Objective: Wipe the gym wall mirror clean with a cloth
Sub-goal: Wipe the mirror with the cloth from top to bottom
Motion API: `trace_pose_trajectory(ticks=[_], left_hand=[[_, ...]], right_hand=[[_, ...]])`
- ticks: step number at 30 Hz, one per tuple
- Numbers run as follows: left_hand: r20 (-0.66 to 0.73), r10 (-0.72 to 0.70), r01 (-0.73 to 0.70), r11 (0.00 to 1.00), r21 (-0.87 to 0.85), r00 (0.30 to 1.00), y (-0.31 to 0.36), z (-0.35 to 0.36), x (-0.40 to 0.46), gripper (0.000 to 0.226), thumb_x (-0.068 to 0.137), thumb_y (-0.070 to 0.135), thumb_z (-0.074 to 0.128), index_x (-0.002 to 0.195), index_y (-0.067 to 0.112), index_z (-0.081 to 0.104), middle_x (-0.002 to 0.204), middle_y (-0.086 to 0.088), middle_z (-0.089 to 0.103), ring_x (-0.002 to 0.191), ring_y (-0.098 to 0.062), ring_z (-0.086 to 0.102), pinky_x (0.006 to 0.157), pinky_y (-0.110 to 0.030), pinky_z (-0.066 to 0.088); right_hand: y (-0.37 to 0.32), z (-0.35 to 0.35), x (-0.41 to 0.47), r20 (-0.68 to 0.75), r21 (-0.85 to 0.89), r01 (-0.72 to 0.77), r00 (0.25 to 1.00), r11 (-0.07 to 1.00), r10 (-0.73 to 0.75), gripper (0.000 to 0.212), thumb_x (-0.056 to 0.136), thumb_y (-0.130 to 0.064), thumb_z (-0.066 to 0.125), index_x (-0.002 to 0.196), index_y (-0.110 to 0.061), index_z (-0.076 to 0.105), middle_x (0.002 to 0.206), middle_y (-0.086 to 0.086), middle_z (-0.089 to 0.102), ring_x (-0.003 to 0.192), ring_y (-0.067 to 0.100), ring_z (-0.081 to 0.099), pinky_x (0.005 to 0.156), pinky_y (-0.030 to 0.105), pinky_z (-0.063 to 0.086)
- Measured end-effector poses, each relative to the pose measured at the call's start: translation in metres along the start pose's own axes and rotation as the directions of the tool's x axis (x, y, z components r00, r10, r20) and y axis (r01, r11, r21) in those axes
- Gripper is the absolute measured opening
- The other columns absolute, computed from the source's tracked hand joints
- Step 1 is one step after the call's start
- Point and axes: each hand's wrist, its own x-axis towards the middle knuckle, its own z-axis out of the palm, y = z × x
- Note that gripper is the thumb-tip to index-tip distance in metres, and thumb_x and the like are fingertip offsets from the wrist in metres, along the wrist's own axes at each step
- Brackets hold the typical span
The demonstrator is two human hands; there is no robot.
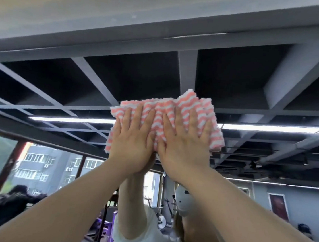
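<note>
We have both hands flat on the cloth [166,119], pressing it against the mirror [233,84] near its top edge. Our left hand [132,145] and right hand [183,147] lie side by side, fingers straight and slightly spread, pointing up, thumbs nearly touching. The cloth, pink and white striped and folded, lies directly under the palms, its long axis running across; neither hand is nearer. The glass below and to both sides reflects ceiling beams [93,82], strip lights [70,119] and windows [38,161]; we judge the wipe must travel downward or sideways.
</note>
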Motion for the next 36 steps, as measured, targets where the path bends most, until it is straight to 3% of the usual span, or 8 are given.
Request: trace_pose_trajectory(ticks=[6,11,15,21,25,29,33,36], left_hand=[[-0.023,-0.131,0.13,0.991,-0.04,0.991,-0.063,0.0,-0.063,0.056,0.09,0.051,-0.001,0.143,0.033,-0.007,0.159,-0.005,0.0,0.141,-0.016,-0.012,0.116,-0.054,0.002],[0.096,-0.294,0.299,0.953,-0.047,0.951,-0.067,-0.002,-0.107,0.062,0.082,0.058,-0.006,0.137,0.036,-0.021,0.16,-0.007,-0.009,0.146,-0.026,-0.014,0.115,-0.053,-0.006],[0.103,-0.329,0.338,0.937,-0.088,0.939,-0.045,-0.001,-0.107,0.063,0.079,0.063,-0.005,0.136,0.041,-0.019,0.16,-0.006,-0.01,0.146,-0.03,-0.013,0.114,-0.054,-0.008],[0.068,-0.2,0.206,0.974,-0.094,0.977,0.02,0.003,-0.072,0.064,0.082,0.063,-0.002,0.141,0.042,-0.014,0.16,-0.011,-0.008,0.145,-0.036,-0.009,0.113,-0.055,-0.008],[0.065,-0.108,0.113,0.991,-0.069,0.992,0.075,0.004,-0.043,0.073,0.082,0.062,-0.001,0.151,0.037,-0.002,0.16,-0.013,-0.008,0.145,-0.037,-0.01,0.112,-0.056,-0.008],[0.057,0.013,-0.009,0.997,-0.075,0.998,0.127,0.009,-0.035,0.07,0.084,0.062,-0.003,0.149,0.036,-0.007,0.159,-0.013,-0.01,0.145,-0.038,-0.011,0.113,-0.057,-0.007],[-0.015,0.132,-0.133,0.987,-0.094,0.991,0.168,0.02,-0.047,0.065,0.091,0.059,0.009,0.149,0.031,0.005,0.159,-0.017,0.006,0.144,-0.042,0.002,0.113,-0.059,0.0],[-0.041,0.22,-0.223,0.971,-0.09,0.975,0.194,0.027,-0.058,0.064,0.092,0.056,0.018,0.15,0.029,0.018,0.157,-0.018,0.016,0.143,-0.043,0.011,0.11,-0.055,-0.002]], right_hand=[[-0.071,0.023,-0.022,0.029,0.057,0.169,0.985,0.984,-0.171,0.059,0.102,-0.046,0.009,0.138,-0.025,-0.032,0.146,0.0,-0.04,0.139,0.035,-0.033,0.106,0.057,-0.025],[-0.08,0.031,-0.043,0.061,0.014,0.299,0.952,0.954,-0.299,0.06,0.102,-0.048,0.011,0.142,-0.025,-0.027,0.142,0.0,-0.039,0.14,0.034,-0.031,0.109,0.056,-0.025],[-0.055,0.026,-0.047,0.015,-0.05,0.264,0.965,0.963,-0.263,0.061,0.096,-0.053,0.006,0.153,-0.033,-0.001,0.161,0.002,-0.01,0.146,0.037,-0.013,0.111,0.062,-0.016],[0.015,0.01,-0.051,0.016,-0.111,0.086,0.996,0.99,-0.085,0.065,0.095,-0.061,0.016,0.15,-0.04,-0.012,0.16,0.0,-0.02,0.144,0.035,-0.02,0.109,0.062,-0.017],[0.072,-0.002,-0.057,0.011,-0.11,-0.06,0.998,0.992,0.062,0.066,0.094,-0.063,0.017,0.148,-0.044,-0.014,0.159,-0.001,-0.021,0.143,0.034,-0.024,0.112,0.063,-0.011],[0.119,-0.01,-0.079,0.02,-0.096,-0.186,0.982,0.978,0.189,0.064,0.093,-0.064,0.015,0.146,-0.047,-0.019,0.159,-0.001,-0.022,0.143,0.032,-0.026,0.114,0.059,-0.009],[0.149,-0.006,-0.12,-0.027,-0.077,-0.292,0.956,0.953,0.291,0.067,0.082,-0.067,-0.004,0.143,-0.046,-0.023,0.16,-0.002,-0.018,0.145,0.031,-0.021,0.116,0.057,-0.006],[0.159,0.001,-0.151,-0.048,-0.003,-0.381,0.923,0.924,0.381,0.069,0.082,-0.065,0.0,0.146,-0.044,-0.013,0.162,0.002,-0.009,0.146,0.034,-0.012,0.116,0.056,-0.001]])
